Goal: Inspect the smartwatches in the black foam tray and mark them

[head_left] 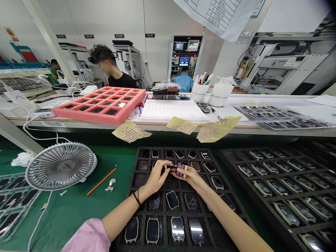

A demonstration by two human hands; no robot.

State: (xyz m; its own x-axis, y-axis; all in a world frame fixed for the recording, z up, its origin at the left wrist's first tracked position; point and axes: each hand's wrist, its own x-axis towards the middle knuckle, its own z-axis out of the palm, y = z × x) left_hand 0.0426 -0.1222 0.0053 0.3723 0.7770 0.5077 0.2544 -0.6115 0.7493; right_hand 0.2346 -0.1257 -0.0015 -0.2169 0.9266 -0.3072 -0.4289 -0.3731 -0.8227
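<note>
Both my hands meet above a black foam tray [139, 180] whose compartments hold several smartwatch bodies, such as a silver one [177, 228] and a purple one [196, 231]. Between the fingers of my right hand [193, 178] is a small stack of watch cases [181, 170], purple and pale, seen edge-on. My left hand [158, 175] has its thumb and fingers closed at the left end of that stack, around a small dark piece that I cannot make out clearly. The fingers partly cover both.
A second black tray of watches [288, 183] lies to the right. On the left are a white fan [63, 166], an orange stick [102, 181] and a clear tray [15, 206]. A shelf ahead carries a pink foam tray [120, 117] and papers [173, 109]. A co-worker [120, 78] sits beyond.
</note>
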